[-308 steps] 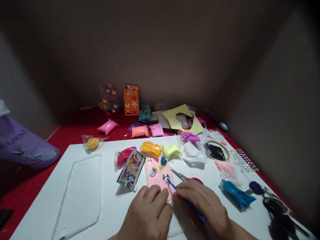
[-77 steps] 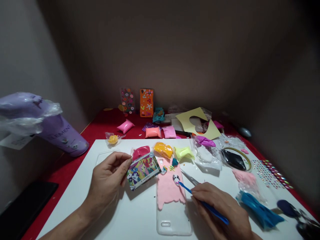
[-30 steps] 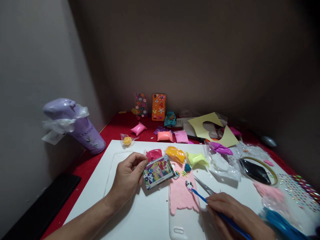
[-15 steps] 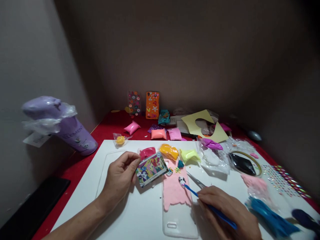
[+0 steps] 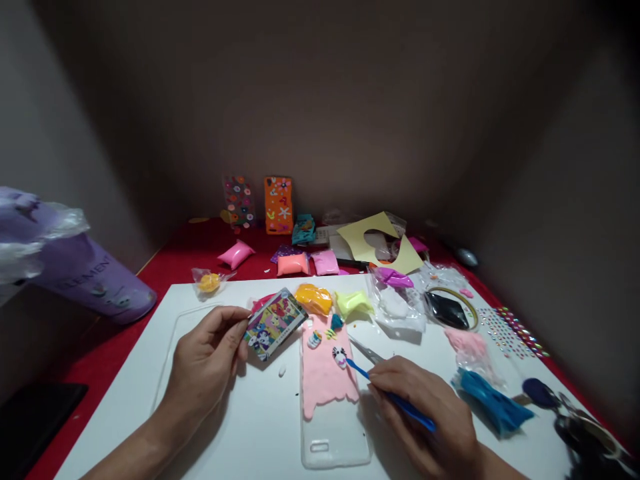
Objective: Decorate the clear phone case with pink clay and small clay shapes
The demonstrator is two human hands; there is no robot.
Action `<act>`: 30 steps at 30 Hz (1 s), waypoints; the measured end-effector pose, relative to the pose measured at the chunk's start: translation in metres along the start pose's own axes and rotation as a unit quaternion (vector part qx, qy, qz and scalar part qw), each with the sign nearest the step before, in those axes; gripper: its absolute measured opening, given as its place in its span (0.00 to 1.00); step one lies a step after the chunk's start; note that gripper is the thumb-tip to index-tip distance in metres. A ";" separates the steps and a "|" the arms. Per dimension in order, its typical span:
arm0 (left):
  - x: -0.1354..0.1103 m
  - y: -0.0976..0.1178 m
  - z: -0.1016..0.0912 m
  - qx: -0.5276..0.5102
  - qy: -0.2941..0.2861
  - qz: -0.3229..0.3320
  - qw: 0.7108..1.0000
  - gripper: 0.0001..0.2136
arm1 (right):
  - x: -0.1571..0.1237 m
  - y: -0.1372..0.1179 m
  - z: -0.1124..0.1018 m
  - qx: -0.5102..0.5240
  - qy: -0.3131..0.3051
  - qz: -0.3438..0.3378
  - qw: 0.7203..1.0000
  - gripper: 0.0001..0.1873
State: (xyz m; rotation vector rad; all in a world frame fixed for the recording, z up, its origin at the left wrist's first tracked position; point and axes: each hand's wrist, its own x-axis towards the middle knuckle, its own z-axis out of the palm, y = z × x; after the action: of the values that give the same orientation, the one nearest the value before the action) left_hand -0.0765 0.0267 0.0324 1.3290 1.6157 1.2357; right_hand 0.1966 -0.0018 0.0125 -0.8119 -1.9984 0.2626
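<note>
Between thumb and fingers, my left hand (image 5: 207,360) pinches a picture card (image 5: 275,325) with colourful cartoon ponies, tilted above the white board. My right hand (image 5: 420,410) is closed around a slim blue modelling tool (image 5: 403,403). The tool's tip touches a small white clay face (image 5: 339,357) with black marks and a pink spot. That face sits on a sheet of pink clay (image 5: 327,383) with a ragged lower edge, covering the upper part of a clear phone case (image 5: 345,450). Small striped, yellow and teal clay pieces (image 5: 337,321) lie near the case's top.
Bags of orange clay (image 5: 314,298), yellow clay (image 5: 353,304) and white clay (image 5: 395,303) lie behind the case. Scissors (image 5: 367,351) rest beside my right hand. A blue clay bag (image 5: 495,403) and rhinestones (image 5: 515,333) lie right. A purple bottle (image 5: 100,273) leans at left.
The whole scene has shifted left in view as the head turned. The card is tilted more steeply. The blue tool remains at the white clay face.
</note>
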 end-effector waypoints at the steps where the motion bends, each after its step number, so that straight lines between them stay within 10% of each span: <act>1: 0.000 -0.001 0.000 0.001 0.001 0.001 1.000 0.08 | 0.000 0.000 0.000 0.001 -0.001 0.002 1.000 0.14; 16: 0.006 -0.002 -0.001 0.057 0.021 0.042 0.997 0.07 | 0.002 -0.002 0.000 -0.005 0.003 0.004 1.000 0.14; 30: -0.001 0.005 -0.007 0.197 0.072 0.245 0.947 0.03 | -0.001 -0.001 -0.002 0.003 0.005 0.022 1.000 0.15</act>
State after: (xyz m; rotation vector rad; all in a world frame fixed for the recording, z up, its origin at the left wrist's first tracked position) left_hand -0.0807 0.0239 0.0392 2.0271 1.7565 1.3590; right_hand 0.1983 -0.0031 0.0131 -0.8524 -1.9712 0.2881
